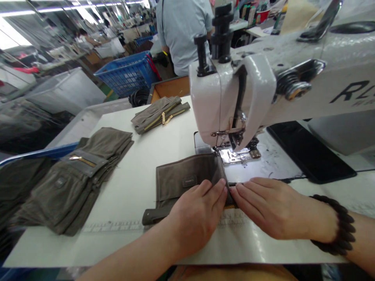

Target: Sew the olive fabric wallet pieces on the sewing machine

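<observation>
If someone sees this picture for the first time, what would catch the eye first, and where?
Probably the white sewing machine, which fills the upper right. Just below it, the left hand lies on a brownish fabric piece, with the right hand, its wrist in a dark bracelet, at the piece's right edge. Next, a pile of similar pieces stands out on the left of the white table.
</observation>
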The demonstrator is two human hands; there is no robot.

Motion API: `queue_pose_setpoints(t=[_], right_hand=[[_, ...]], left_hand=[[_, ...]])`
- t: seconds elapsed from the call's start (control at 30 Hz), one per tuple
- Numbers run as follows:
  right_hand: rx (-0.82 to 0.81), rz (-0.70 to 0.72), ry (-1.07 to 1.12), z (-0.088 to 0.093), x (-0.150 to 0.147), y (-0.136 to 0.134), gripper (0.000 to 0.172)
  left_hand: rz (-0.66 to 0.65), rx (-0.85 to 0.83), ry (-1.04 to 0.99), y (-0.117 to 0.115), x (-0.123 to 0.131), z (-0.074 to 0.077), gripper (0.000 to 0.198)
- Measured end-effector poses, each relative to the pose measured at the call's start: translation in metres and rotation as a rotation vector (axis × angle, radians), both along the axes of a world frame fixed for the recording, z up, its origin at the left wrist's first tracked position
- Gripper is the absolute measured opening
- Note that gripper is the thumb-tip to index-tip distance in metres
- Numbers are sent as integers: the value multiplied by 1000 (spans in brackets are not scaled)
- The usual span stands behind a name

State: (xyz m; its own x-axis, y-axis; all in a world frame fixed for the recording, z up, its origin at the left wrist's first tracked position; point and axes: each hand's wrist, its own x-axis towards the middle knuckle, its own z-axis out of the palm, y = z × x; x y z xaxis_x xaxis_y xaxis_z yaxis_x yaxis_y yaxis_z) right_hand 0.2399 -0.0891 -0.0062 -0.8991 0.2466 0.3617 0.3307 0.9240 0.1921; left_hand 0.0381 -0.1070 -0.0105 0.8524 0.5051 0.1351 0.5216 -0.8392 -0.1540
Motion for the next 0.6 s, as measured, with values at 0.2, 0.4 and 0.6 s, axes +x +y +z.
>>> queue_pose_setpoints(t=[0.2,0.4,0.6], right_hand=[[-152,-25,-129,-6,1,-1,21],[-201,-91,-147,-12,-1,-1,15],[-172,-155,-75,-14,-3,7,24]], left_hand=[[-2,-47,65,0,5,2,33],[29,-101,72,4,6,-9,33],[11,-100,32,19,6,-9,30]])
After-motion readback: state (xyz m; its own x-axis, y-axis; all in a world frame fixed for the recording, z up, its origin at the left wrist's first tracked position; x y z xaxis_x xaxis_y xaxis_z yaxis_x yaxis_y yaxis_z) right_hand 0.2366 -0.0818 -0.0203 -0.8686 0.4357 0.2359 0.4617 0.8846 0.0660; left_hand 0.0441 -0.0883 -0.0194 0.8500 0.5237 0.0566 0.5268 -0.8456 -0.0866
